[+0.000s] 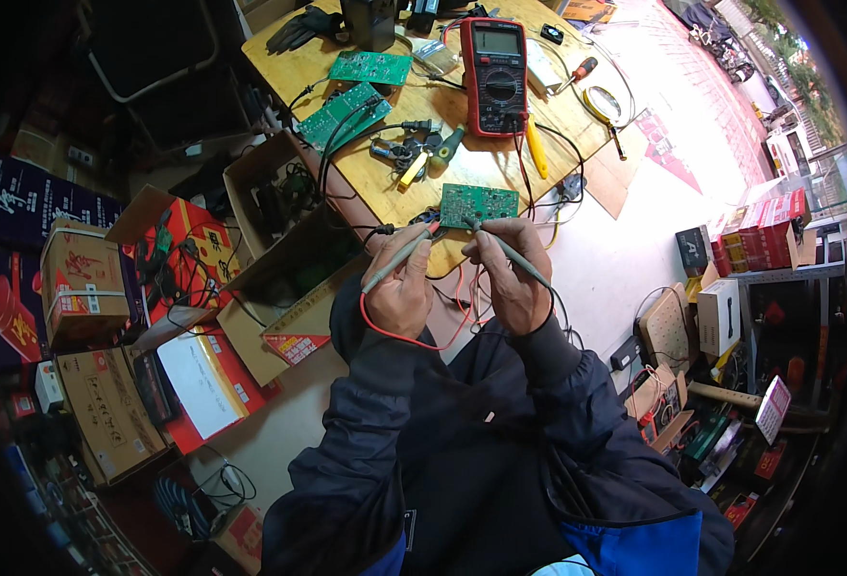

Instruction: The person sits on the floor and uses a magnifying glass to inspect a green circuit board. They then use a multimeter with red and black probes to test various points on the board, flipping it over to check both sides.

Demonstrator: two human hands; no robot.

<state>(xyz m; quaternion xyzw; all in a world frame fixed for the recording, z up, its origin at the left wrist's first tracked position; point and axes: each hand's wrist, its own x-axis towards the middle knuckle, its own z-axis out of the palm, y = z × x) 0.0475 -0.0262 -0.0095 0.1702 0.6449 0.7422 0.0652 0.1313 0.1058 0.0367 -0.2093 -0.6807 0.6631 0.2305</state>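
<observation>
My left hand (401, 288) is closed around a grey multimeter probe (396, 266) with a red lead looping below the wrist. In my right hand (514, 274) is a second grey probe (517, 257) with a dark lead. Both probe tips point at the lower edge of a small green circuit board (479, 204) near the table's front edge; whether they touch it is too small to tell. Beyond the board lies a red-rimmed digital multimeter (495, 77), its leads running down toward my hands.
On the wooden table (404, 197) lie two more green circuit boards (370, 67), a black glove (303, 29), a screwdriver (580, 73), a magnifying glass (603, 104) and a yellow-handled tool (536, 149). Open cardboard boxes (284, 317) crowd the left; shelves with boxes (764, 235) stand right.
</observation>
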